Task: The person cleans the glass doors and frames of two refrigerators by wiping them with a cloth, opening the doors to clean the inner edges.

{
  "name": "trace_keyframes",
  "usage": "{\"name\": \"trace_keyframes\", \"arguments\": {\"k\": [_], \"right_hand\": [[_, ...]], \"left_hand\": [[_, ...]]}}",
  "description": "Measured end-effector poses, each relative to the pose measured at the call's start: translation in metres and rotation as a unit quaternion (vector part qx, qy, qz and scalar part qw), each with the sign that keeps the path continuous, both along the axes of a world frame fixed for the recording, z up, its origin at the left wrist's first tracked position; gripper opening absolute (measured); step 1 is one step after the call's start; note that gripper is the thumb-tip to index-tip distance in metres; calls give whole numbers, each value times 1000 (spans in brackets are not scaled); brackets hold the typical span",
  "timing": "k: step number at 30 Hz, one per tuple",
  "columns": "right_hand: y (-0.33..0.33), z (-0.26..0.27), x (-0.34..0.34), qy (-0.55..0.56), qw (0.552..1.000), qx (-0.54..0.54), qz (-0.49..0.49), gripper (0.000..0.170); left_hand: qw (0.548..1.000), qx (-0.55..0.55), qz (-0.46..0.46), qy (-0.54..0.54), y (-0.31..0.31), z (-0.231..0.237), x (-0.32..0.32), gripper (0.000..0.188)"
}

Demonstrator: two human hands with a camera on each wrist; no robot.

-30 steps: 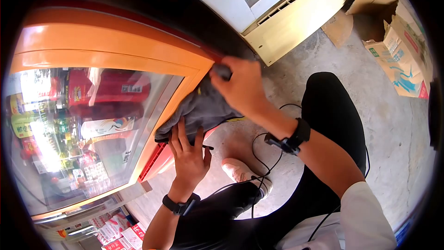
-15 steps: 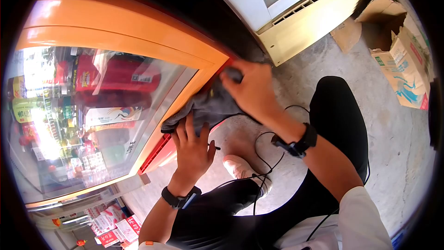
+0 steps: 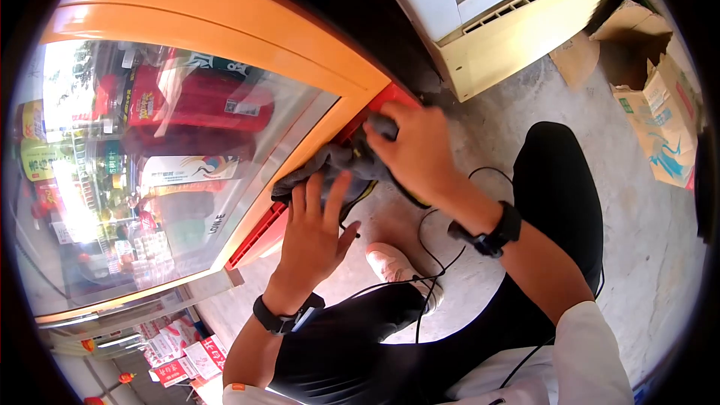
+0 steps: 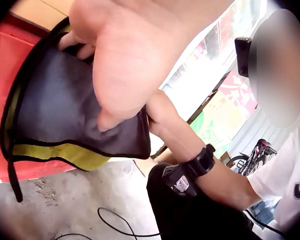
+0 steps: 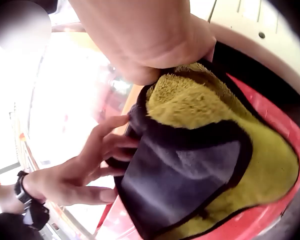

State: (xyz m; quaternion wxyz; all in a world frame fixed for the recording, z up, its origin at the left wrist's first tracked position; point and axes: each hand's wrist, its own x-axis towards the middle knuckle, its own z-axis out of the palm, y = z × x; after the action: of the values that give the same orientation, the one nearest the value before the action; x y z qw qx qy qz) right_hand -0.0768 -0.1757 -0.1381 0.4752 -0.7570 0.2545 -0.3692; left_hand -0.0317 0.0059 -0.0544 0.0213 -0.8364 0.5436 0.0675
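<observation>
A grey cleaning cloth [image 3: 330, 169] with a plush yellow underside and dark hem lies bunched against the red lower front of an orange-framed display fridge [image 3: 300, 37]. My right hand [image 3: 420, 146] grips its upper end near the frame's corner. In the right wrist view the cloth [image 5: 185, 175] hangs folded below that hand, yellow pile [image 5: 190, 100] showing at the top. My left hand [image 3: 311, 244] has its fingers extended and spread, resting on the cloth's other end. From the left wrist, the cloth's grey face [image 4: 55, 100] spreads under the left hand, whose fingertips are partly hidden.
Bottles and packs show behind the fridge glass [image 3: 172, 172]. A cream-coloured appliance base [image 3: 532, 30] stands close at the upper right, with a torn cardboard box [image 3: 660, 120] beyond. A black cable [image 3: 442, 270] loops over the concrete floor by a shoe [image 3: 394, 266].
The head view has shifted, so the fridge corner sits further right. More red panel shows by the right hand, and the cloth is more bunched. The left fingers are spread wider.
</observation>
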Motion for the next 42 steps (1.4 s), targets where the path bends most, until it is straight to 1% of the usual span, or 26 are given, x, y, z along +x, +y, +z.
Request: {"name": "trace_keyframes", "arguments": {"k": [2, 3, 6, 7, 8, 10, 11, 14, 16, 18, 19, 22, 23, 26, 27, 30, 31, 32, 34, 35, 36, 38, 39, 42], "right_hand": [[-20, 6, 2, 29, 999, -15, -33, 22], [-30, 10, 1, 36, 998, -3, -58, 24], [-29, 13, -7, 40, 999, -1, -7, 27], [-29, 7, -7, 50, 998, -2, 43, 29], [-36, 6, -10, 59, 992, 12, 114, 29], [-53, 11, -16, 76, 961, 37, 262, 30], [-61, 20, -20, 103, 950, 29, 293, 30], [-76, 30, -26, 86, 948, 3, 306, 33], [-83, 46, -30, 124, 938, -6, 324, 29], [-89, 54, -33, 160, 931, 2, 329, 28], [-90, 61, -33, 186, 926, 31, 328, 27], [-79, 75, -30, 41, 959, -18, 282, 25], [-72, 83, -29, 11, 966, -27, 258, 22], [-55, 103, -24, -96, 980, -87, 149, 21], [-54, 105, -23, -112, 980, -109, 119, 22], [-55, 103, -20, -83, 991, -100, 37, 24], [-54, 96, -19, -68, 991, -117, 13, 28], [-54, 95, -16, -73, 982, -171, -23, 29], [-47, 98, -10, -80, 954, -271, -96, 33], [-42, 101, -9, -65, 954, -265, -127, 35], [-35, 102, -7, -73, 971, -201, -110, 34], [-19, 99, -1, -85, 990, -74, -83, 32], [-12, 101, 2, -94, 992, -55, -65, 27], [12, 116, 15, -152, 968, -180, -83, 38]], "left_hand": [[994, -95, 17, 45, 3, 0, 7, 74], [993, -111, 27, 34, 1, 3, 6, 69], [997, -58, 53, 3, -2, 3, 7, 67], [997, -65, 39, -29, -3, 2, 8, 65], [995, -79, 42, -33, -3, 1, 10, 63], [992, -108, 55, -43, 1, 0, 14, 60], [989, -122, 58, -64, 3, -2, 18, 57], [980, -152, 69, -111, 6, -9, 21, 52], [973, -161, 85, -140, 6, -8, 21, 49], [963, -183, 75, -183, 7, 0, 20, 48], [957, -193, 68, -207, 7, 6, 21, 48], [916, -274, 70, -285, 12, 26, 24, 53], [911, -299, 62, -276, 17, 31, 25, 57], [896, -307, 18, -321, 18, 62, 22, 59], [909, -296, 18, -292, 21, 66, 20, 60], [925, -191, 59, -322, 11, 75, 7, 63], [933, -159, 64, -317, 15, 72, 12, 67], [937, -145, 89, -306, 14, 71, 15, 69], [936, -147, 92, -308, 14, 69, 22, 69], [935, -166, 89, -302, 13, 70, 24, 66], [928, -169, 89, -321, 11, 78, 26, 64], [913, -180, 81, -356, 1, 96, 33, 61], [900, -203, 92, -374, -1, 103, 37, 56], [880, -203, 95, -419, 0, 116, 43, 53]]}}
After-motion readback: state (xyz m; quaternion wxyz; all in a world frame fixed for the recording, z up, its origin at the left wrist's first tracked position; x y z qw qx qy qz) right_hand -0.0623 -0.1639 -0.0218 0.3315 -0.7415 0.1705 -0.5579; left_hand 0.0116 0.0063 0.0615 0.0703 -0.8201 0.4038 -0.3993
